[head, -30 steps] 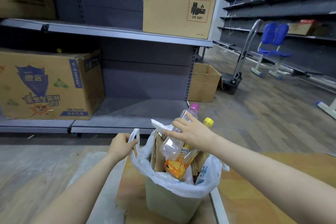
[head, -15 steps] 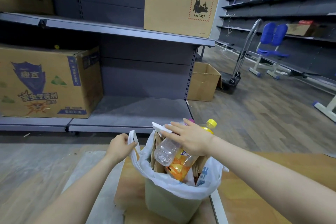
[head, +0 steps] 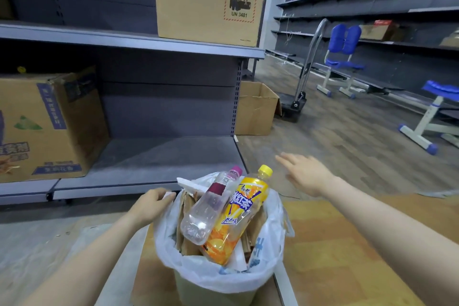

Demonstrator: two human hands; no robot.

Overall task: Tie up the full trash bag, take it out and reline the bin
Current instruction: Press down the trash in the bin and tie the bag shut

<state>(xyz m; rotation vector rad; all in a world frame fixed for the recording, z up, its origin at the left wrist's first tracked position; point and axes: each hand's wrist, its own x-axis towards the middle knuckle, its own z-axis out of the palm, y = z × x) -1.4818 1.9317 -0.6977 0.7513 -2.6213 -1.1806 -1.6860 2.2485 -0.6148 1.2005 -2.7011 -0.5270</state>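
A person stands over a full bin (head: 213,292) lined with a white trash bag (head: 270,226), set on the floor directly below and between both arms. The left hand (head: 151,205) pinches the bag's rim at its far left edge, fingers curled on the plastic. The right hand (head: 306,175), open with fingers spread, hovers apart from the bag, beyond its far right rim. A clear bottle (head: 208,206) and an orange drink bottle (head: 236,218) lie slanted across the opening, caps pointing away from the person. The right side of the rim is the nearer target for the free hand, probably the next grip before tying.
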